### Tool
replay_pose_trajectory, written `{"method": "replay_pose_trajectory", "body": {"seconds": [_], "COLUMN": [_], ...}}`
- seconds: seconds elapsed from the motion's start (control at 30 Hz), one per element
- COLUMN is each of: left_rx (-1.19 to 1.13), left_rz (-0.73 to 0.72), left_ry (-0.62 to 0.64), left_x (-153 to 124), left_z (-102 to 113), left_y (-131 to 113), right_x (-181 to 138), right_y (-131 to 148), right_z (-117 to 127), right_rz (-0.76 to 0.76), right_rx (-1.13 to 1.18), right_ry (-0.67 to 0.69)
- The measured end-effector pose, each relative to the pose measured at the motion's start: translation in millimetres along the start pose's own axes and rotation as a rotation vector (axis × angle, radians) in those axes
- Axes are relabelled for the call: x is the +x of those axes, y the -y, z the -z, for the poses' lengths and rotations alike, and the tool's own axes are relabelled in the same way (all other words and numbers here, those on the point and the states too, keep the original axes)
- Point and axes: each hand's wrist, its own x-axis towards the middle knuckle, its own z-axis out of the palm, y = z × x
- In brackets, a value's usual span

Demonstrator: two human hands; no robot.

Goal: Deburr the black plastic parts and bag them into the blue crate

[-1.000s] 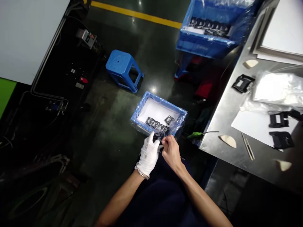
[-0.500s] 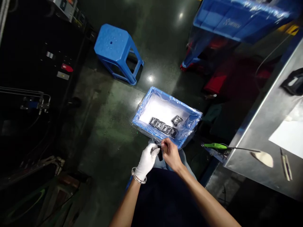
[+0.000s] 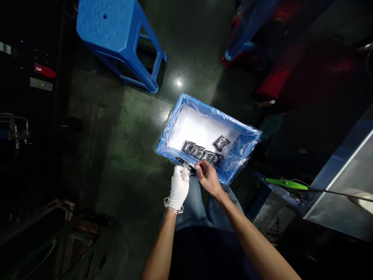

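My left hand point(image 3: 180, 186), in a white glove with bracelets at the wrist, is closed on a small glossy black piece point(image 3: 190, 168) just over the near rim of a blue crate point(image 3: 188, 99). My bare right hand point(image 3: 207, 175) pinches at the right end of that piece; its fingertips hide the exact contact. Clear plastic film and a white sheet point(image 3: 186, 126) line the crate. On the sheet, a row of black pieces in clear wrap point(image 3: 198, 151) lies along the near side, and one wrapped black piece point(image 3: 221, 143) sits apart at the right.
A blue plastic stool point(image 3: 107, 29) stands on the dark floor at upper left. At right is a metal table point(image 3: 340, 198) with a green-handled tool point(image 3: 287, 184) by its edge. Dark machinery point(image 3: 17, 132) lines the left side. Red items point(image 3: 274, 83) lie in shadow at upper right.
The view has shifted closer to the crate, with the stool and table sliding toward the frame edges. Both hands have moved up to the crate's near rim, and more of the black piece shows.
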Motion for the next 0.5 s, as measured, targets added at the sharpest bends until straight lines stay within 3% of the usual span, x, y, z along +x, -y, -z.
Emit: {"method": "replay_pose_trajectory", "body": {"seconds": [0.1, 0.2, 0.27, 0.43, 0.5], "left_rx": [-0.070, -0.129, -0.170, -0.110, -0.098], "left_rz": [-0.015, -0.031, -0.025, -0.002, 0.013], "left_ry": [0.009, 0.039, 0.073, 0.080, 0.103], "left_x": [8, 12, 14, 15, 15], "left_z": [-2, -3, -3, -7, -9], "left_y": [7, 14, 17, 16, 15], "right_x": [10, 19, 23, 30, 31], "right_y": [-18, -30, -34, -39, -41], "right_z": [-5, -11, -14, -15, -14], "right_rz": [-0.063, -0.156, -0.235, -0.413, -0.393], "right_rx": [0.088, 0.308, 0.463, 0.723, 0.715], "right_ry": [0.100, 0.252, 0.282, 0.151, 0.051]}}
